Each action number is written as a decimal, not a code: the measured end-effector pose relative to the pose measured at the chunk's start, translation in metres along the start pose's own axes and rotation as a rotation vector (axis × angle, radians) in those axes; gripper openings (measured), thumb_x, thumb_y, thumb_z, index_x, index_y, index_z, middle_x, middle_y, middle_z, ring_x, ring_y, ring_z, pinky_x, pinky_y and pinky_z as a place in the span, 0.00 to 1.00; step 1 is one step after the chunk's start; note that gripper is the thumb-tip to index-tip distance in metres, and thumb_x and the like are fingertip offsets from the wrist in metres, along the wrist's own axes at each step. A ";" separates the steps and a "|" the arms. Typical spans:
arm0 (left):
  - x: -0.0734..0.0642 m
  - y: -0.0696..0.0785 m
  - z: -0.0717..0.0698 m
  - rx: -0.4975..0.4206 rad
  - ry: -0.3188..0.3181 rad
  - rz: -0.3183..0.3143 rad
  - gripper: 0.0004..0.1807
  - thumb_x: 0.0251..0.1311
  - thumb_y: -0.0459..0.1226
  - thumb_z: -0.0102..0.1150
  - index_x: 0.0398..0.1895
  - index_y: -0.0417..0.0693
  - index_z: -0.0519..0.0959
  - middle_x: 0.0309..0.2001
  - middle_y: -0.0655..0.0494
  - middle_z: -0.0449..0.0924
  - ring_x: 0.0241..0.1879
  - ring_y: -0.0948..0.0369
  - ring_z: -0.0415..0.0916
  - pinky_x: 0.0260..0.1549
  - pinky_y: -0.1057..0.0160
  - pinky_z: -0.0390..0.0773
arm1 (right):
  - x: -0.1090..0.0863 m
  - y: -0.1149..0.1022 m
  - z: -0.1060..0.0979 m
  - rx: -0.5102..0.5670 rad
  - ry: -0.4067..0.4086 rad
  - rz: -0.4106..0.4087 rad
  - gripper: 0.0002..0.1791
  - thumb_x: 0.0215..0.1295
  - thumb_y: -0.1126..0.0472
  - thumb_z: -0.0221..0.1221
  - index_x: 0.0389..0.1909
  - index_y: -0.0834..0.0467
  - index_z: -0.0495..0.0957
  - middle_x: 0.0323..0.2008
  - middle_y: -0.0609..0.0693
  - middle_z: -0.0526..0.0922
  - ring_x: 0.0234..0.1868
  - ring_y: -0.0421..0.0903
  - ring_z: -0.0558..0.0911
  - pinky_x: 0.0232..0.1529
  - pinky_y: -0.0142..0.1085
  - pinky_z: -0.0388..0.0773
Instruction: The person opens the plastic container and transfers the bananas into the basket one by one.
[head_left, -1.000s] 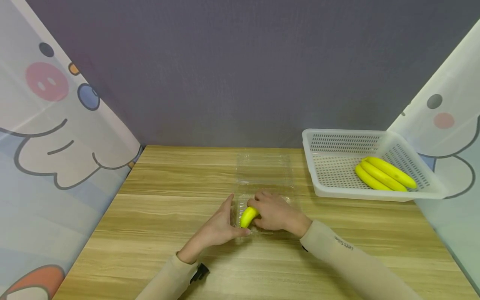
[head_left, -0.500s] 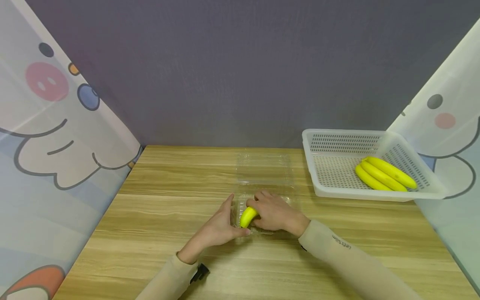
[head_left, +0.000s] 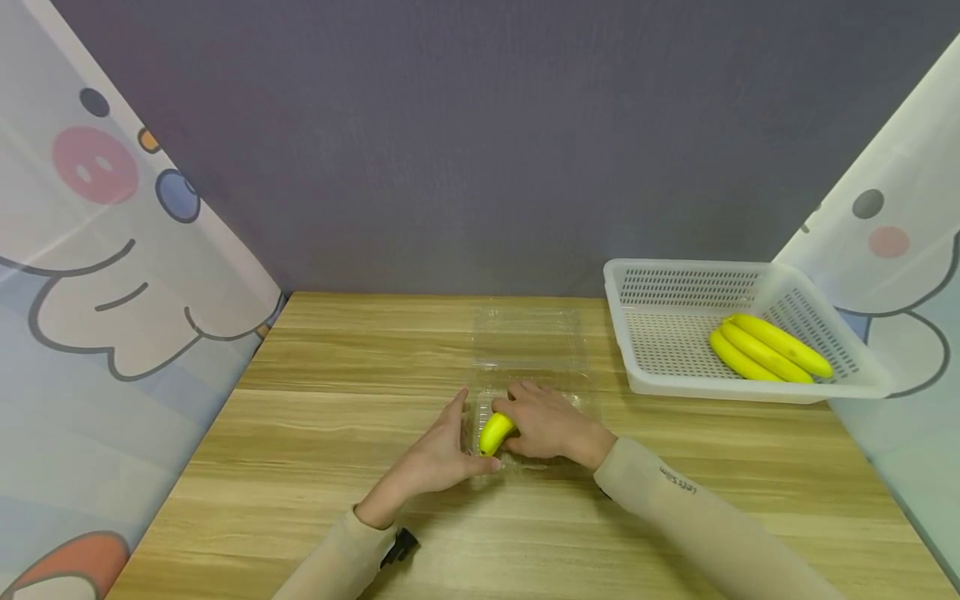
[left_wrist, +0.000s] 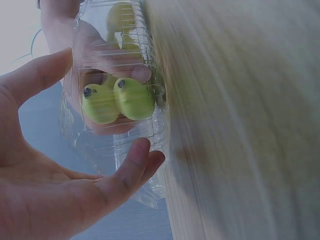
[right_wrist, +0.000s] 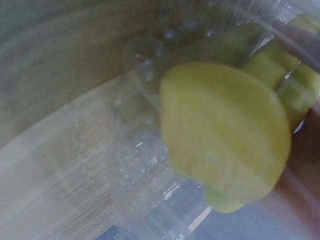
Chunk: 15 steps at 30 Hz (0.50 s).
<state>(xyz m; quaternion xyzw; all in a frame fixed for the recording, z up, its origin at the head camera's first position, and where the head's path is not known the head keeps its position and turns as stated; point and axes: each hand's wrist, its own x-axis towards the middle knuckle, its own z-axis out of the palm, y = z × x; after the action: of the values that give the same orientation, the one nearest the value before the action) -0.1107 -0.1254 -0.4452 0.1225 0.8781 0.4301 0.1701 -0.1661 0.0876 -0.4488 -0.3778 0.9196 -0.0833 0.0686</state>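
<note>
1. Gripping a bunch of yellow bananas (head_left: 497, 433), the right hand (head_left: 551, 427) curls its fingers over the fruit and holds it inside the lower half of a clear plastic clamshell box (head_left: 528, 348) near the middle of the wooden table (head_left: 330, 417).
2. Seen from the left wrist, two banana tips with dark ends (left_wrist: 117, 98) show through the ribbed clear wall of the box (left_wrist: 145, 60), with the right hand's fingers (left_wrist: 132, 74) around them.
3. The left hand (head_left: 441, 454) lies just left of the box with straight, relaxed fingers; its fingertips (left_wrist: 145, 160) touch the box's wall and it grips nothing.
4. The box's lid lies flat on the table behind the tray half, hinged open away from the person.
5. The right wrist view shows one rounded yellow banana end (right_wrist: 225, 135) close up against the crinkled clear plastic (right_wrist: 150, 165).
6. A white perforated basket (head_left: 675, 275) stands at the table's far right, well apart from the hands, with another bunch of bananas (head_left: 765, 346) lying in it.
</note>
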 end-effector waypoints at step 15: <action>-0.001 0.001 0.000 0.009 0.011 -0.018 0.66 0.54 0.50 0.76 0.82 0.39 0.37 0.78 0.33 0.49 0.73 0.37 0.55 0.66 0.33 0.62 | -0.001 0.007 0.003 -0.013 0.050 -0.041 0.19 0.55 0.53 0.71 0.45 0.46 0.75 0.39 0.44 0.71 0.37 0.42 0.69 0.38 0.40 0.76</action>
<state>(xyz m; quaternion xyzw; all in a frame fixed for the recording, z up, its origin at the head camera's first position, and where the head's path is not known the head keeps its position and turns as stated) -0.1099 -0.1250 -0.4442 0.1130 0.8819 0.4254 0.1688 -0.1697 0.0928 -0.4535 -0.3948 0.9136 -0.0880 0.0411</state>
